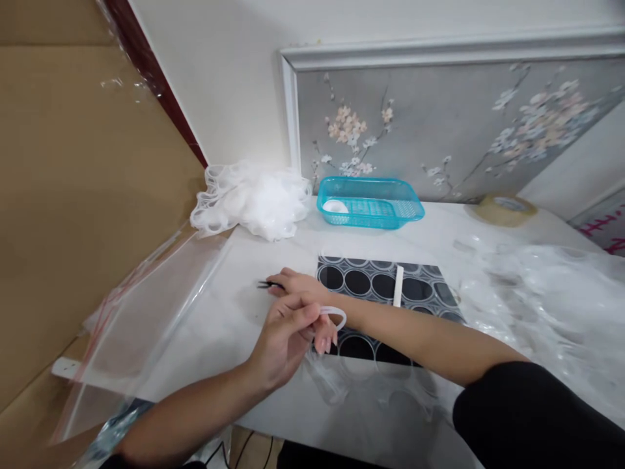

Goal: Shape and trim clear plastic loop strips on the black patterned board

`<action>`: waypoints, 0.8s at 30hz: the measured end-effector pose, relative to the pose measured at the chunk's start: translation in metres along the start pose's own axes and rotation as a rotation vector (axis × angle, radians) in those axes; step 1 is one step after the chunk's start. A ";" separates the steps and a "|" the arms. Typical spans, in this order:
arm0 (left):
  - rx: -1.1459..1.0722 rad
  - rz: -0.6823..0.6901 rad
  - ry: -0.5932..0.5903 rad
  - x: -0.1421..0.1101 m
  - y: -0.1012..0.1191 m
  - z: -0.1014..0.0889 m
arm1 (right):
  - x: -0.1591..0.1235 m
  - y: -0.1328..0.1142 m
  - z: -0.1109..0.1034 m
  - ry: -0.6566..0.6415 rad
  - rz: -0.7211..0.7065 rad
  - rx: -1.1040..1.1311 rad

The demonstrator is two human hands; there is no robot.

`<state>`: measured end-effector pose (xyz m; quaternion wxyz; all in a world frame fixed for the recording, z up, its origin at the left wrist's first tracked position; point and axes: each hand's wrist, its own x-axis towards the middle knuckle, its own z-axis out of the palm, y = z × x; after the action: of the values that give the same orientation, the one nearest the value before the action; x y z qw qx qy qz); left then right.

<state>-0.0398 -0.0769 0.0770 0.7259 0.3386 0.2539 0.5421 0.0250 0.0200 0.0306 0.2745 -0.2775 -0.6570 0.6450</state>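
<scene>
My left hand [288,335] pinches a thin white translucent ring [336,314] between thumb and forefinger, above the near-left edge of a black sheet. My right hand [297,283] reaches across to the left, beyond the left hand, with its fingers on black tweezers [271,284] low over the white table; the tips point left. The black sheet [359,346] bears rows of pale ring outlines and lies partly under my right forearm. A short white strip [398,286] lies across the sheet. Clear loops [327,378] lie in front of the sheet.
A blue plastic basket [371,218] stands at the back with a small white round item [336,206] inside. Piles of white rings [254,198] and clear plastic [551,293] lie left and right. Clear bags [141,319], cardboard [83,176] and a tape roll [505,207] flank the table.
</scene>
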 end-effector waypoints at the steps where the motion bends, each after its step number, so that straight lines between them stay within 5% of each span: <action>1: -0.008 0.000 0.005 -0.001 0.001 0.000 | -0.007 -0.005 -0.005 0.028 0.014 0.020; 6: -0.023 -0.002 0.005 -0.003 0.004 -0.002 | -0.068 -0.033 -0.036 0.009 0.122 0.417; 10: 0.027 -0.007 0.021 -0.005 0.005 -0.004 | -0.107 -0.048 -0.042 -0.032 0.037 0.300; 24: 0.133 -0.108 0.065 -0.008 0.006 -0.004 | -0.117 -0.060 -0.032 -0.043 0.069 0.122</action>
<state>-0.0494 -0.0828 0.0791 0.7214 0.3541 0.3307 0.4947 0.1284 -0.0429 0.0909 0.2543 -0.2688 -0.6122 0.6988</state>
